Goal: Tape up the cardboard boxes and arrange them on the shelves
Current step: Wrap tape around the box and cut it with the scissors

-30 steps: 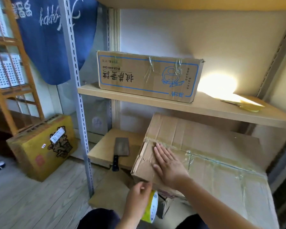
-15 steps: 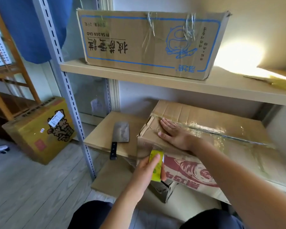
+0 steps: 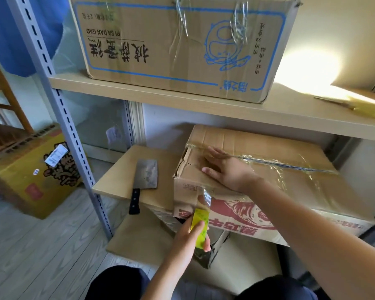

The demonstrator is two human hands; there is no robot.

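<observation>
Closer now than half a second ago, the view has dropped toward the lower shelf [image 3: 126, 169], and the left hand [image 3: 188, 234] has carried the yellow tape roll [image 3: 200, 229] a little lower down the front of the cardboard box [image 3: 312, 191], drawing a clear strip from the top edge. Its fingers curl round the roll. The right hand [image 3: 225, 169] stays flat on the box top, fingers straight and spread, pressing beside the shiny tape seam that runs along the lid.

That box sits on the lower shelf, its front face with red print overhanging the edge. A cleaver [image 3: 144, 180] lies just beside it on the shelf board, handle toward the camera. On the upper shelf [image 3: 290, 113] stands a second box [image 3: 182, 46] with blue print. A yellow box [image 3: 37, 176] rests on the grey plank floor to the left, past the perforated metal post [image 3: 59, 100].

Glare washes out the upper shelf's right end, where a yellowish object is cut off and unclear.
</observation>
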